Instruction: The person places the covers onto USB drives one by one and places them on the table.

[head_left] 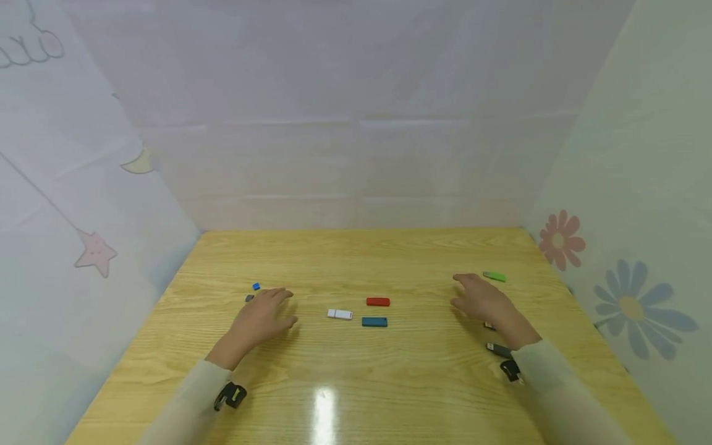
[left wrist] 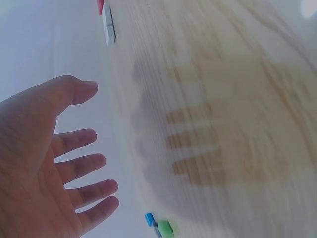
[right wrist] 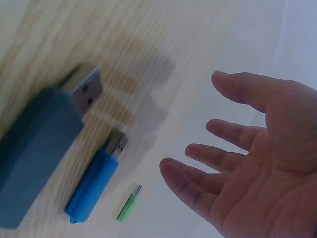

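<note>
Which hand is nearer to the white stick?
Left. The left hand is just left of the white stick, apart from it; the right hand is farther off to its right, past the red stick.

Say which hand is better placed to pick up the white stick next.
Probably the left hand: it is empty and nearer the white stick; the right hand is farther off.

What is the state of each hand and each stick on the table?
Left hand: open, holding nothing.
Right hand: open, holding nothing.
Dark grey stick: connector bare.
Bright blue stick: connector bare.
Green stick: connector bare.
White stick: no bare connector visible.
Red stick: no bare connector visible.
Dark blue stick: no bare connector visible.
</note>
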Demonstrator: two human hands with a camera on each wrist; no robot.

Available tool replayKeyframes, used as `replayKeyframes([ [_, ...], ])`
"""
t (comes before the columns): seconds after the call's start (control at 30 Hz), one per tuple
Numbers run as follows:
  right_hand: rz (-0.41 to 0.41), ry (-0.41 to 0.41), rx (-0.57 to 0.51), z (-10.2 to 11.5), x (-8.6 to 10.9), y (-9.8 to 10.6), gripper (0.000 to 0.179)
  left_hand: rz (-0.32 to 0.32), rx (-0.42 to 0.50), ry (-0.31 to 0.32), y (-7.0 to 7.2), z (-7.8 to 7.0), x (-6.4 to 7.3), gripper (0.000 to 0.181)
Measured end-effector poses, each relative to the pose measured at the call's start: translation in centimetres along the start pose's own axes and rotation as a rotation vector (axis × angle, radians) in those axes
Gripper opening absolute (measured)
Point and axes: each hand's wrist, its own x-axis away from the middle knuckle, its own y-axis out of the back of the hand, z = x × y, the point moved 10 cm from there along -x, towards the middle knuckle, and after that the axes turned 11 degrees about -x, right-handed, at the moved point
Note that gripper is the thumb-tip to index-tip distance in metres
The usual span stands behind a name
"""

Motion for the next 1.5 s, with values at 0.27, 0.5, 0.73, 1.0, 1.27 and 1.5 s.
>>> replayKeyframes([
  [0.27, -0.003, -0.007, 0.017, -1.6, 0.2, 0.6, 0.068, -0.022, 0.034, 0.046, 0.4, 1.9, 1.2, 0.054],
  [0.5, 0.003, -0.023, 0.005, -2.7, 0.1, 1.1, 0.069, -0.034, 0.030, 0.066, 0.5, 3.6, 2.4, 0.053],
  [0.73, 0.003, -0.040, 0.026, -3.8, 0.0, 1.9, 0.070, -0.015, 0.042, 0.102, 0.2, 4.9, 3.2, 0.055],
  [1.0, 0.006, -0.051, 0.040, -4.6, 0.0, 2.8, 0.070, 0.011, 0.044, 0.128, 0.0, 5.7, 3.5, 0.054],
  [1.27, -0.016, -0.043, 0.062, -5.9, -0.6, 3.5, 0.062, 0.065, 0.089, 0.179, -0.6, 7.1, 3.5, 0.048],
  [1.5, -0.024, -0.067, 0.066, -7.5, -1.1, 4.2, 0.062, 0.068, 0.092, 0.167, -0.9, 7.5, 3.4, 0.043],
])
